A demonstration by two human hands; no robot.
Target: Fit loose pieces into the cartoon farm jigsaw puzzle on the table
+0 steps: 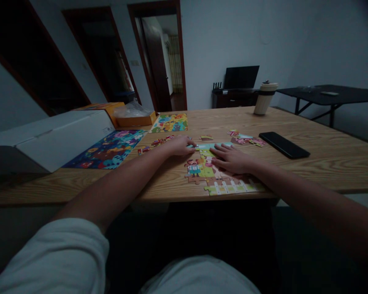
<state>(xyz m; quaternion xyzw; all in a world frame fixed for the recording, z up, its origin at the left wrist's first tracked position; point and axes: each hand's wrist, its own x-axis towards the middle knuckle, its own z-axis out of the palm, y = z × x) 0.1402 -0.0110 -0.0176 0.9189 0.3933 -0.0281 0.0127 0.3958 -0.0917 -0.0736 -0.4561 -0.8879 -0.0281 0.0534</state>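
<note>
A partly joined jigsaw puzzle (219,185) lies near the front edge of the table, showing a figure, pink and green areas and a white fence. My right hand (233,158) rests flat over its right part, fingers spread, covering some of the picture. At the puzzle's upper left corner, my left hand (181,146) has its fingers bent together on a small puzzle piece (197,147) that is mostly hidden by the fingertips. Loose puzzle pieces (162,141) lie beside and behind my left hand. More loose pieces (248,140) are scattered beyond my right hand.
Right of the puzzle lies a black phone (283,144); a beige tumbler (265,98) stands farther back. On the left are a white box (64,136), a dark blue picture sheet (110,149), a yellow picture sheet (171,122) and an orange tray (138,121) with clear plastic.
</note>
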